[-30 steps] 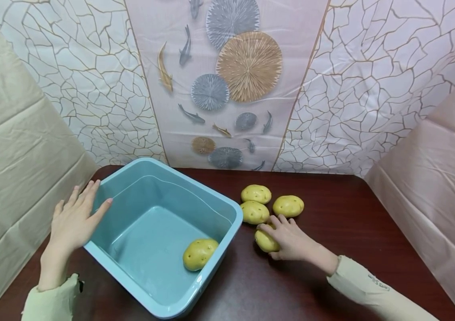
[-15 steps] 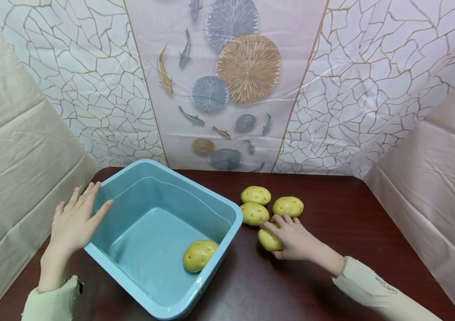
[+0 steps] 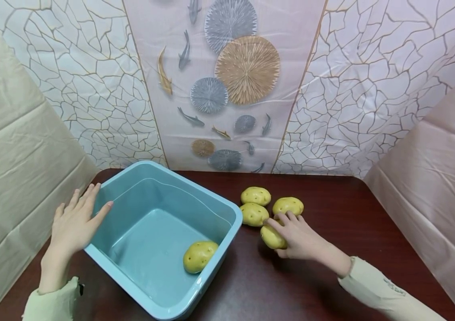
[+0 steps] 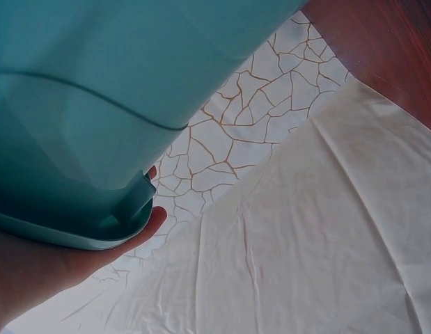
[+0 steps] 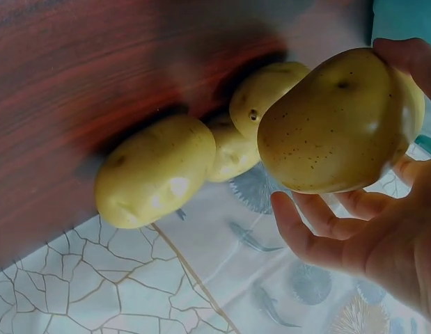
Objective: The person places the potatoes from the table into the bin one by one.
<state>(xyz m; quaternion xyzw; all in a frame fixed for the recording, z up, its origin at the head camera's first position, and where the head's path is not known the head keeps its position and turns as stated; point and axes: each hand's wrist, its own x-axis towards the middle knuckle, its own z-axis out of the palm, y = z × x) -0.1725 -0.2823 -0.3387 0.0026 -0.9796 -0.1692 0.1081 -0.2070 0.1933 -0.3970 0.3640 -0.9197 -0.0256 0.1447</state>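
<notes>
My right hand [image 3: 301, 238] holds a yellow potato [image 3: 272, 237] between thumb and fingers, right of the basin. In the right wrist view this potato [image 5: 340, 125] looms large, with the fingers [image 5: 319, 226] curled along its side. Behind it on the table lie several more: a left front potato [image 3: 254, 214], a left back potato [image 3: 255, 195] and a right potato [image 3: 288, 205]. My left hand [image 3: 74, 223] rests on the left rim of the light blue plastic basin [image 3: 163, 312], fingers straight and spread. Another potato [image 3: 200, 257] sits inside, against the basin's right wall.
The dark red-brown table [image 3: 344, 214] carries everything. A patterned cloth [image 3: 247, 133] with fish and round motifs hangs behind its back edge. Plain cloth drapes flank the left side [image 3: 22, 147] and the right side [image 3: 444, 169].
My right hand has shifted slightly right with its potato, now overlapping the right potato's front in the head view. The left hand and basin stay where they were.
</notes>
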